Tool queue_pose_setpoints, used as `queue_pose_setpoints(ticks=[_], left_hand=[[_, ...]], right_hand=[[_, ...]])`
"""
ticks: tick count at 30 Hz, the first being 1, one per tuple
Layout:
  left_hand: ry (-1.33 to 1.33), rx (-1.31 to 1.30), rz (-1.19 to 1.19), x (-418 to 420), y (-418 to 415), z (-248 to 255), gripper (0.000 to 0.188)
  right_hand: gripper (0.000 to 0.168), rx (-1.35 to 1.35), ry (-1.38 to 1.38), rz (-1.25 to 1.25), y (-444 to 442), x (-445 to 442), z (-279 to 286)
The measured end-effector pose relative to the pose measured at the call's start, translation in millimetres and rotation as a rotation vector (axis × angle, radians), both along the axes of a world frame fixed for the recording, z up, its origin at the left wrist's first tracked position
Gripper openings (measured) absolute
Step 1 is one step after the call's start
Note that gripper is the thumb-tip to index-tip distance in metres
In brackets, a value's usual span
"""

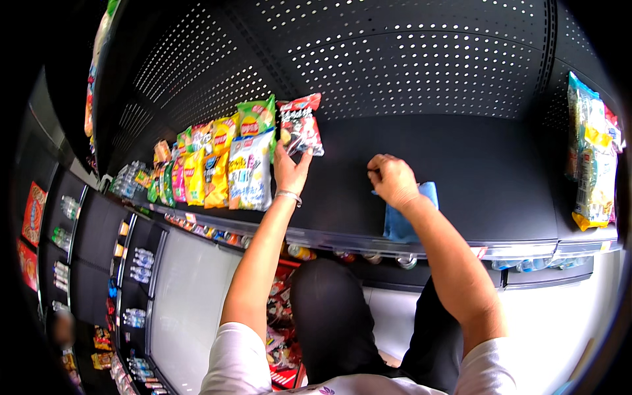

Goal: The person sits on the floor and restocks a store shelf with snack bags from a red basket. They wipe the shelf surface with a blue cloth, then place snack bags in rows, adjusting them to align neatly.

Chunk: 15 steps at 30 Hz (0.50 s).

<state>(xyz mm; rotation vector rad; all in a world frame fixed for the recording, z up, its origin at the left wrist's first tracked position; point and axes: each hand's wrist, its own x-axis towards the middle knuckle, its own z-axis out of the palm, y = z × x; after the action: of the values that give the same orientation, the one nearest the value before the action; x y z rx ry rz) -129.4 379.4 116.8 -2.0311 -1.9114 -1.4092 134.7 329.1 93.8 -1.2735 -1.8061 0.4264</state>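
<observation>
A red, black and white snack bag (pixel 301 126) stands upright near the back of the black shelf (pixel 355 148). My left hand (pixel 292 170), with a bracelet at its wrist, has thumb and fingers at the bag's lower edge. Directly left of it are a green chip bag (pixel 256 117) and a white and blue snack bag (pixel 251 170). My right hand (pixel 392 178) is over the shelf with its fingers curled; whether anything is in them cannot be told. Partly under that hand and wrist, a folded blue cloth (pixel 401 222) lies at the shelf's front.
Yellow and orange snack bags (pixel 194 175) continue the row leftward, towards plastic bottles (pixel 129 177). More bags (pixel 595 163) stand at the far right. A perforated back panel (pixel 419 74) rises behind. Below the shelf's front rail (pixel 345 242) are cans and a red crate of snack packs (pixel 281 316).
</observation>
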Motion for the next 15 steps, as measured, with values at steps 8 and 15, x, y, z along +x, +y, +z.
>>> queue_pose_setpoints(ticks=[8,15], left_hand=[[0.133,-0.164,0.303,22.2,80.5,5.0,0.122],[0.11,-0.193,0.221,29.2,65.1,-3.1,0.101]], right_hand=[[0.013,0.015,-0.096,0.011,0.3,5.9,0.0],[0.03,-0.108,0.087,0.041,-2.6,-0.7,11.2]])
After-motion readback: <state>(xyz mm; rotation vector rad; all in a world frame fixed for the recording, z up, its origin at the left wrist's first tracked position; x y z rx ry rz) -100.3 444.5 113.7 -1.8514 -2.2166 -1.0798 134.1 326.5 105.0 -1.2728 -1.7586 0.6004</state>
